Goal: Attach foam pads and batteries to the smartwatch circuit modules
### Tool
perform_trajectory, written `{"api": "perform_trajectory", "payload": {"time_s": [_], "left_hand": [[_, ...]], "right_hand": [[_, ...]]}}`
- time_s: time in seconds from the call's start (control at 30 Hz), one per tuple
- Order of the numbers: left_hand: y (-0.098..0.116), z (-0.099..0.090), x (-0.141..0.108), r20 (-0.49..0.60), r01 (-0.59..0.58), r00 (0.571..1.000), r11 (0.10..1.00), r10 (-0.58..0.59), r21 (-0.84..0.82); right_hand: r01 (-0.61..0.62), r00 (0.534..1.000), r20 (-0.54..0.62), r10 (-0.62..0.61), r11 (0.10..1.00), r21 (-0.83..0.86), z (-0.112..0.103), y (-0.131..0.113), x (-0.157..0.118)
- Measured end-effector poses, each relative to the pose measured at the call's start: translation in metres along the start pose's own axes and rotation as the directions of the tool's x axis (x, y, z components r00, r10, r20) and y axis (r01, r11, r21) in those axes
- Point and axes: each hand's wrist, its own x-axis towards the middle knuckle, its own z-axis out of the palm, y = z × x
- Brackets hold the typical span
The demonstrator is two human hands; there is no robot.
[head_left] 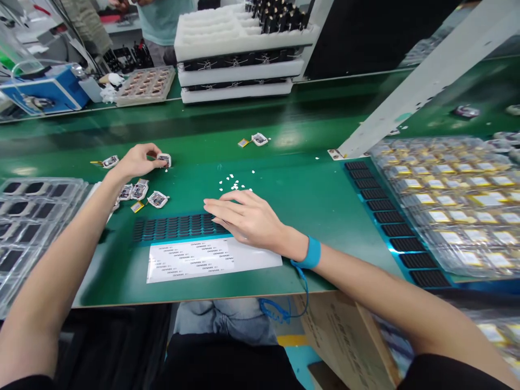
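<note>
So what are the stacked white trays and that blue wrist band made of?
The stacked white trays look like soft foam: matte, thick, with rounded edges. The blue wrist band looks like smooth, matte rubber or silicone, judging by its even surface, though a tightly woven fabric can't be ruled out at this distance.

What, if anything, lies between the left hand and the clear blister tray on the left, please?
White-wrapped cells lie on the green mat between the left hand and the clear blister tray.
</note>
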Motion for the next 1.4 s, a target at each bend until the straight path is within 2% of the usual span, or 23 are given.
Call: {"api": "perform_trajectory", "payload": {"time_s": [0.13, 0.23, 0.33, 0.4, 0.47, 0.57, 0.63, 0.73, 0.8, 1.0, 1.13, 1.23, 1.4], "left_hand": [[0.034, 0.017, -0.054, -0.061, -0.079, 0.996, 0.964, 0.066, -0.253], [0.066, 0.038, -0.104, 0.044, -0.078, 0.993, 0.869, 0.114, -0.488], [0.085, 0.059, -0.138, 0.171, 0.031, 0.977, 0.708, 0.127, -0.706], [0.091, 0.070, -0.151, 0.202, 0.068, 0.971, 0.653, 0.132, -0.754], [0.094, 0.077, -0.163, 0.213, 0.080, 0.968, 0.636, 0.134, -0.767], [0.098, 0.082, -0.180, 0.218, 0.081, 0.966, 0.640, 0.138, -0.764], [0.099, 0.082, -0.190, 0.183, 0.036, 0.972, 0.678, 0.146, -0.734], [0.096, 0.080, -0.199, 0.035, -0.128, 0.981, 0.770, 0.192, -0.625], [0.090, 0.079, -0.201, -0.057, -0.233, 0.969, 0.817, 0.240, -0.527], [0.079, 0.078, -0.204, -0.126, -0.398, 0.917, 0.862, 0.378, -0.314], [0.080, 0.080, -0.205, -0.181, -0.472, 0.880, 0.850, 0.438, -0.236], [0.078, 0.080, -0.202, -0.172, -0.478, 0.877, 0.857, 0.450, -0.195], [0.078, 0.075, -0.193, -0.162, -0.339, 0.939, 0.887, 0.302, -0.313]], "right_hand": [[-0.046, 0.999, -0.014, 0.047, 0.995, 0.088, -0.005, -0.006, 0.002], [-0.161, 0.987, 0.024, 0.160, 0.954, 0.253, -0.007, -0.012, 0.002], [-0.225, 0.969, -0.021, 0.247, 0.911, 0.346, -0.009, -0.015, 0.000], [-0.186, 0.969, -0.102, 0.226, 0.935, 0.301, -0.011, -0.015, -0.001], [-0.144, 0.976, -0.134, 0.170, 0.972, 0.185, -0.012, -0.015, -0.002], [-0.120, 0.982, -0.140, 0.124, 0.992, 0.042, -0.015, -0.017, -0.002], [-0.117, 0.979, -0.162, 0.124, 0.992, 0.050, -0.017, -0.020, -0.002], [-0.084, 0.978, -0.185, 0.095, 0.994, 0.067, -0.022, -0.022, 0.000], [-0.034, 0.982, -0.185, 0.037, 0.999, 0.021, -0.023, -0.023, 0.002], [0.030, 0.990, -0.134, -0.041, 0.996, -0.083, -0.029, -0.031, 0.007], [0.122, 0.991, -0.022, -0.128, 0.975, -0.184, -0.035, -0.032, 0.010], [0.159, 0.987, 0.017, -0.159, 0.976, -0.148, -0.037, -0.026, 0.009], [0.107, 0.993, -0.043, -0.111, 0.990, -0.087, -0.035, -0.016, 0.005]]}}
